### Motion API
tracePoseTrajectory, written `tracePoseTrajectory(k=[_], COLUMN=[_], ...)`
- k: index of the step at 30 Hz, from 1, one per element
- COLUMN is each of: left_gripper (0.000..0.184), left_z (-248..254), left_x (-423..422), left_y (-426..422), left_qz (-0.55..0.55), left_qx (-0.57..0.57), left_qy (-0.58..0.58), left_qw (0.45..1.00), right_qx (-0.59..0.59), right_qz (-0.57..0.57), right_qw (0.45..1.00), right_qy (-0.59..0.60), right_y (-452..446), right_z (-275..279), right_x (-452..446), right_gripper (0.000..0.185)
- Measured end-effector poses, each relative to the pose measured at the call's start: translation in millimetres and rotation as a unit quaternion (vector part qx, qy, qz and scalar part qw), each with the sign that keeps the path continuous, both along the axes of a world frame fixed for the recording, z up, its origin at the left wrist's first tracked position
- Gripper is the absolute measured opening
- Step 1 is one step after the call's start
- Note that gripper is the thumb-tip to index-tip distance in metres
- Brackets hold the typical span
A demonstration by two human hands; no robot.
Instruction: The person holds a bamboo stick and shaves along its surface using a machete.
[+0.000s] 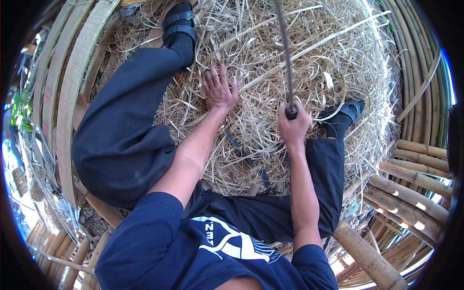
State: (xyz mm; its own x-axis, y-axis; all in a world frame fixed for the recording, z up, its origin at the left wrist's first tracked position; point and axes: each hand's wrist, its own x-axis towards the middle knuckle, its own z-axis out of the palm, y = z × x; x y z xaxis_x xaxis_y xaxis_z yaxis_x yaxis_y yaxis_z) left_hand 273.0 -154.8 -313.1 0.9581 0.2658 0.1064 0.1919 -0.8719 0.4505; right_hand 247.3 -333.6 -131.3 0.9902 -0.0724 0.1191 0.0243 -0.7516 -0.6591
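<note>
Holds long blade (285,43) w/ R grip (296,124) closed round handle (291,112), above shavings (328,96); rests L grip (220,91) spread on shavings, pinching nothing. Has pale strip (319,44) lying across shavings. Looks to have lots cut already, judging by shavings' spread; can't tell amt left.

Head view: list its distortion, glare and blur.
Head view: fisheye distortion bows the bamboo poles; corners are black. Head view: glare bleaches patches at far left and the shavings at their right rim. Head view: left hand and right hand show no obvious blur.
</note>
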Motion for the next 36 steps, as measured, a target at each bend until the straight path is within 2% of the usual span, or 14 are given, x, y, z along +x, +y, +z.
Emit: tracePoseTrajectory(k=[3,6,7,8,10,13,16,21,25,28,30,32,35,36], left_gripper=[0.070,0.069,0.066,0.063,0.059,0.058,0.061,0.063,0.061,0.059,0.058,0.058,0.058,0.058], left_z=[-5,-7,-7,-7,-11,-6,-8,-7,-4,-4,1,-3,-18,-17], left_x=[1,3,3,2,4,-11,2,-1,1,2,1,-4,0,-23], left_y=[1,4,4,0,2,-1,3,2,2,2,5,0,0,-3], left_qz=[-0.005,-0.004,0.003,0.006,0.006,0.003,0.012,0.004,0.010,0.017,0.006,0.010,0.015,0.008], left_qx=[-0.004,-0.004,-0.005,-0.009,-0.013,-0.021,-0.022,-0.004,-0.004,-0.008,-0.018,-0.023,-0.024,-0.026], left_qy=[-0.004,-0.005,0.006,0.016,0.076,0.047,0.002,0.007,0.015,0.006,0.033,0.016,0.046,0.068], left_qw=[1.000,1.000,1.000,1.000,0.997,0.999,1.000,1.000,1.000,1.000,0.999,1.000,0.999,0.997], right_qx=[0.090,0.023,-0.059,-0.221,-0.165,-0.162,-0.088,-0.015,0.051,0.153,-0.057,-0.274,-0.135,-0.090], right_qz=[0.018,0.004,-0.029,-0.097,-0.054,-0.052,-0.021,-0.026,0.013,-0.008,0.014,-0.088,-0.038,-0.034], right_qw=[0.990,0.995,0.997,0.945,0.979,0.951,0.964,0.985,0.998,0.987,0.998,0.917,0.981,0.979], right_qy=[-0.105,-0.101,0.037,0.220,0.103,0.259,0.249,0.167,-0.032,-0.048,-0.006,0.275,0.134,0.179], right_y=[16,-8,-38,-48,-65,-43,-45,-9,11,10,-31,-75,-56,-43], right_z=[25,-27,-77,-94,-122,-82,-96,-29,37,31,-38,-114,-95,-78], right_x=[13,0,-13,-24,-29,-17,-18,-1,23,22,1,-22,-12,-5], right_gripper=[0.020,0.021,0.020,0.024,0.023,0.024,0.025,0.020,0.020,0.017,0.013,0.020,0.025,0.025])
